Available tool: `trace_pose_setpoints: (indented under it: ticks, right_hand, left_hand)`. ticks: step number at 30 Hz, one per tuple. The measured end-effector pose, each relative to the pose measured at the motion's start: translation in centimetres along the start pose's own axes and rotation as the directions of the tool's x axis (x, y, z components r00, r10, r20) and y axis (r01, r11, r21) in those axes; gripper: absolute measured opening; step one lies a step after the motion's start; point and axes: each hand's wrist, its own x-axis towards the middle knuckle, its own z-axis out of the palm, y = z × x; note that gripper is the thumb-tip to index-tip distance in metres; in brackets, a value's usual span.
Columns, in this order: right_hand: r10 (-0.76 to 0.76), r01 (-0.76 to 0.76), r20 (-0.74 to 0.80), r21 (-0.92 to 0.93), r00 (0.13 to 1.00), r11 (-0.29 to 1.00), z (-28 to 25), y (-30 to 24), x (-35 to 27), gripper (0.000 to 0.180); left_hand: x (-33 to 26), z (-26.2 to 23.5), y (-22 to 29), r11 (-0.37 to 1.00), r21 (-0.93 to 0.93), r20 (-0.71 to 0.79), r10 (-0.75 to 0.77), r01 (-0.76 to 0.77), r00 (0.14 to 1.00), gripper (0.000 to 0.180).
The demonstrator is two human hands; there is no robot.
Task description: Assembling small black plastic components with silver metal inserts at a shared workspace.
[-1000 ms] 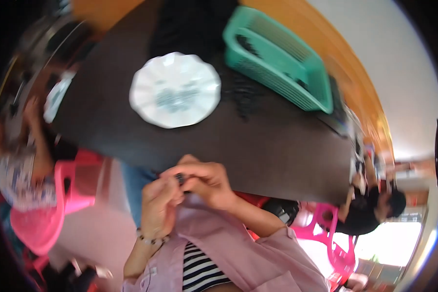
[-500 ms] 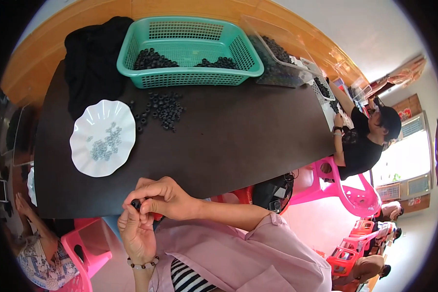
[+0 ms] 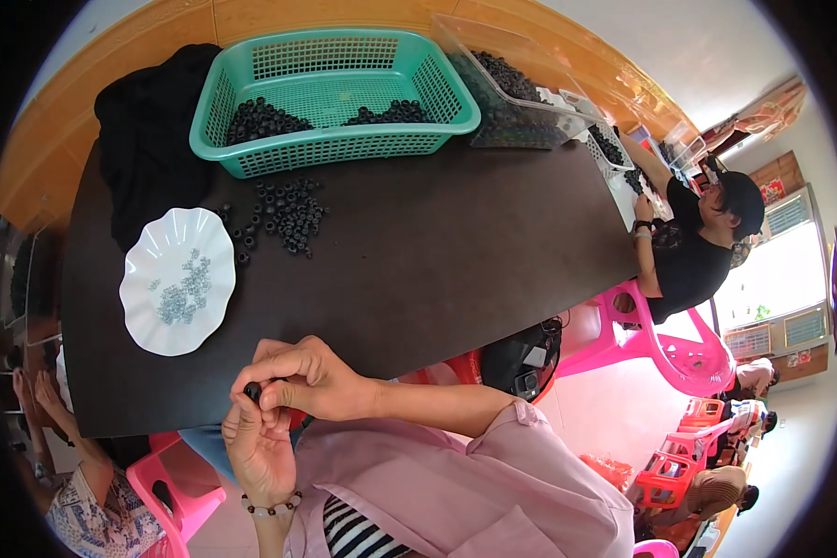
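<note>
Just beyond the table's near edge, my right hand [image 3: 312,379] pinches a small, round black piece [image 3: 253,391] between thumb and fingertips. My left hand [image 3: 260,451], with a beaded bracelet at its wrist, grips the same piece from below, fingers closed. Nearest to the hands is a white scalloped plate [image 3: 149,251] bearing small clear pieces [image 3: 186,293]. To its right lies a loose pile of black ring-like pieces [image 3: 291,214], many showing a hole. Farther back, a green plastic basket [image 3: 335,151] holds two heaps of similar black pieces.
A clear plastic bin [image 3: 530,126] with black pieces stands right of the basket; black cloth [image 3: 153,139] lies at its left. A person in a black cap [image 3: 711,237] sits at the right, another person's hands [image 3: 51,395] at the left. Pink chairs [image 3: 674,349] stand around the dark table [image 3: 418,251].
The view has shifted slightly, so basket and pile appear farther left. My hands still hold the black piece together, almost unmoved. The person's hands at the left have shifted.
</note>
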Motion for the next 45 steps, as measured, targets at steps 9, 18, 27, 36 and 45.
trace_pose_setpoints:
  ticks: [9,18,27,36,45]
  right_hand:
    - [0.044,-0.044,0.032,-0.023,0.999,0.999,0.0,-0.4,0.2,0.031]
    - [-0.216,0.190,0.014,-0.534,0.976,0.824,0.6,-1.5,1.1,0.037]
    - [-0.437,0.320,0.028,-0.723,0.899,0.612,0.0,-0.5,0.6,0.020]
    - [-0.400,0.266,-0.051,-0.669,0.915,0.694,0.5,0.2,0.5,0.015]
    - [-0.360,0.229,-0.140,-0.550,0.922,0.803,0.8,0.9,0.0,0.016]
  left_hand:
    - [0.1,-1.0,-0.1,0.999,-0.052,0.077,-0.008,0.012,0.997,0.022]
    - [0.3,0.4,0.5,0.965,-0.234,0.022,-0.114,0.116,0.993,0.022]
    - [0.0,0.9,-0.1,0.911,-0.372,-0.122,-0.236,0.177,0.964,0.017]
    - [-0.3,0.7,0.4,0.885,-0.403,-0.064,-0.284,0.236,0.957,0.021]
    - [-0.3,0.2,0.0,0.870,-0.428,-0.034,-0.285,0.244,0.958,0.022]
